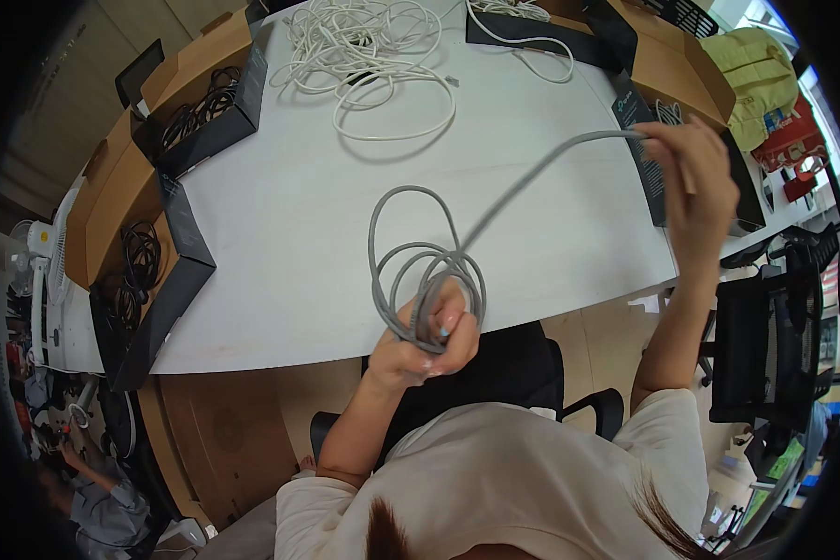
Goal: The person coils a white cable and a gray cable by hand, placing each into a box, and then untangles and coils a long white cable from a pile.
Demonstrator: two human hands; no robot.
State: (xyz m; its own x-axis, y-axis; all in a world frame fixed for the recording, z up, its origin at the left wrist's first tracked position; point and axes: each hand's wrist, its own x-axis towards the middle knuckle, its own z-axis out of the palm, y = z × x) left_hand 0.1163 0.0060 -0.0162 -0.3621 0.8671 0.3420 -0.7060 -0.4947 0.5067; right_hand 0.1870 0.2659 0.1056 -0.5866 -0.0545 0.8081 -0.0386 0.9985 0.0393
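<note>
A grey cable (525, 183) is looped into a loose coil near the front edge of the table. My left hand (434, 334) is closed around the lower part of that coil, lifting it above the white tabletop. Out to the right, my right hand (695, 173) pinches a length of the same cable between thumb and fingers, beside an open box. From there the cable bends back in an arc to the coil. The cable's ends cannot be made out.
A tangle of white cables (364, 56) lies at the back of the white table (280, 224). Open boxes with black cables, a left box (173, 252) and a back-left box (243, 112), line one side. A right box (649, 168) holds grey cable. Another person (107, 499) is at lower left.
</note>
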